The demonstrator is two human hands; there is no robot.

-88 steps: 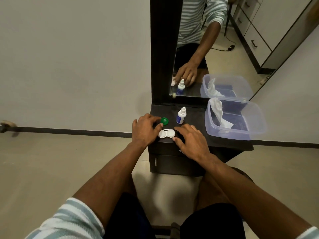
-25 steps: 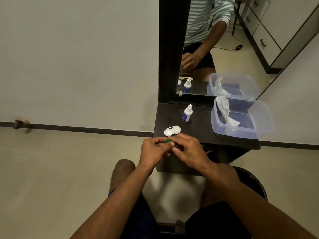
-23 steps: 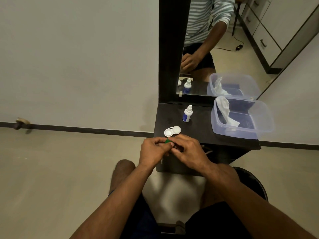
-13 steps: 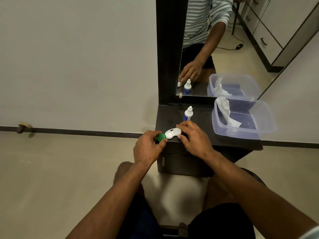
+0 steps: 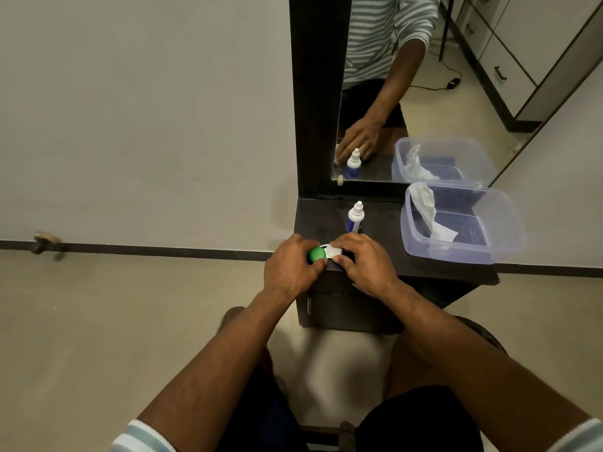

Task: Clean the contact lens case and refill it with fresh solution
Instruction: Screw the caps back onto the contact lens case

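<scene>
The white contact lens case (image 5: 333, 250) lies near the front left edge of the dark dresser top (image 5: 385, 220). My left hand (image 5: 290, 265) pinches a green round cap (image 5: 317, 254) and holds it over the case's left well. My right hand (image 5: 365, 262) grips the case's right side with thumb and fingers, hiding much of it. A small white and blue solution bottle (image 5: 355, 217) stands upright just behind the hands.
A clear plastic tub (image 5: 509, 236) holding a crumpled white tissue (image 5: 427, 210) sits at the right of the dresser top. A mirror (image 5: 391, 93) in a dark frame rises behind. A drawer front (image 5: 342, 311) is below the top. My knees are under the hands.
My hands moved from in front of the dresser edge, where they held the green cap, forward onto the case. The green cap now sits on the case's left well and my right hand holds the case.
</scene>
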